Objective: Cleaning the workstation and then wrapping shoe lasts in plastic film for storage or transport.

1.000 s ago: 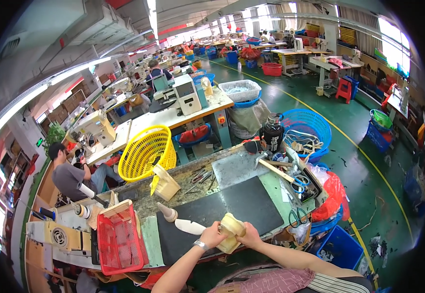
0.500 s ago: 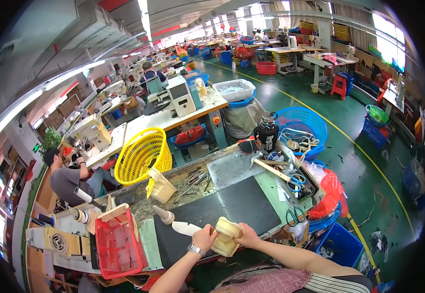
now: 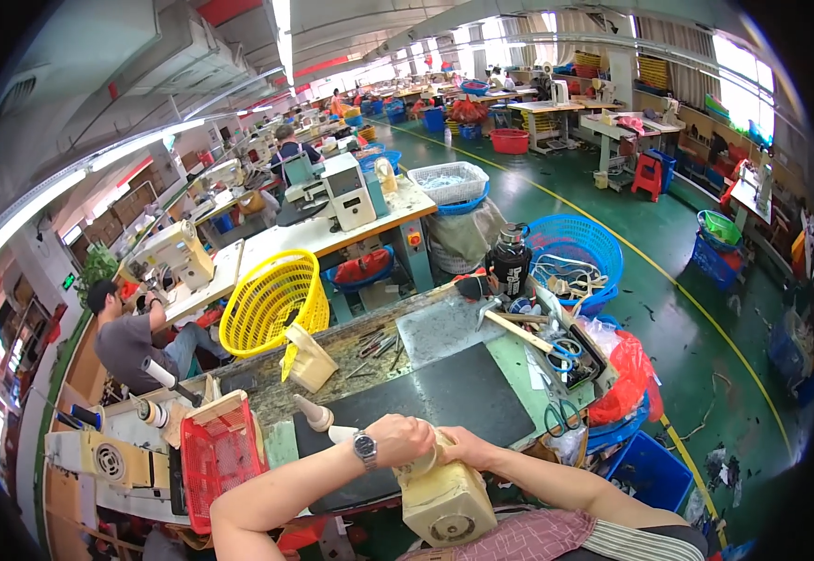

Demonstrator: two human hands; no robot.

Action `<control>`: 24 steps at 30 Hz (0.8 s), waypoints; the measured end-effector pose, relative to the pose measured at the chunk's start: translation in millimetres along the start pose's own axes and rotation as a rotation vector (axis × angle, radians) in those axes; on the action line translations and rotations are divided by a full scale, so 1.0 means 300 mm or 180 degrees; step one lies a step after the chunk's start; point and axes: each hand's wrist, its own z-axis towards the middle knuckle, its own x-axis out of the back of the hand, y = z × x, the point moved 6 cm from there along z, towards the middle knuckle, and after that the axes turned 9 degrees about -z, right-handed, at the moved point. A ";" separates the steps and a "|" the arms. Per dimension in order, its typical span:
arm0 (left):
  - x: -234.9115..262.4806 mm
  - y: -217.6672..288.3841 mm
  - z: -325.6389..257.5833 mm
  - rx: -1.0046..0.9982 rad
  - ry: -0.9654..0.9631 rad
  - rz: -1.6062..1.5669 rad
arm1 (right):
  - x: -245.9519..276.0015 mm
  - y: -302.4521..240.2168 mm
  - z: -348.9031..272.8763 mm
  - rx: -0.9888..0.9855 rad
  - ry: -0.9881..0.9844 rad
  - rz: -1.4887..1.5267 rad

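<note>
My left hand [image 3: 405, 438], with a wristwatch, and my right hand [image 3: 463, 447] are both closed on a cream-coloured blocky object [image 3: 444, 500], shaped like a shoe last with a round socket on its end. I hold it low, at the near edge of the black mat [image 3: 444, 393] on the workbench. A pale cone-shaped piece [image 3: 314, 412] and a small white piece [image 3: 342, 434] lie on the bench just left of my left hand.
A red crate [image 3: 215, 458] sits at the left and a yellow basket [image 3: 271, 301] behind the bench. Scissors [image 3: 566, 353], a wooden-handled hammer [image 3: 514, 327] and a black jug [image 3: 510, 262] crowd the right end. A seated person [image 3: 131, 341] works at the left, by a sewing machine [image 3: 175, 254].
The cream object has come down and toward me, now much larger and lower in view, both hands still on it. The view has tilted slightly.
</note>
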 end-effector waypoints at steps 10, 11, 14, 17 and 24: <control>0.036 0.136 0.033 -0.0914 0.0114 0.0372 | -0.016 -0.021 -0.005 0.0042 0.0193 -0.0126; 0.042 0.116 0.030 -0.0915 0.0121 0.0369 | -0.023 -0.028 0.005 0.0016 0.0106 -0.0015; 0.016 0.103 0.019 -0.1176 -0.0171 0.0601 | -0.038 -0.005 0.019 -0.0148 -0.0131 0.0393; 0.026 0.071 0.008 -0.0930 0.0008 -0.0160 | -0.064 -0.013 0.012 -0.0215 -0.0265 0.0727; 0.040 0.032 0.014 -0.0292 0.0197 -0.0824 | -0.053 -0.004 -0.006 -0.0117 -0.0244 0.0586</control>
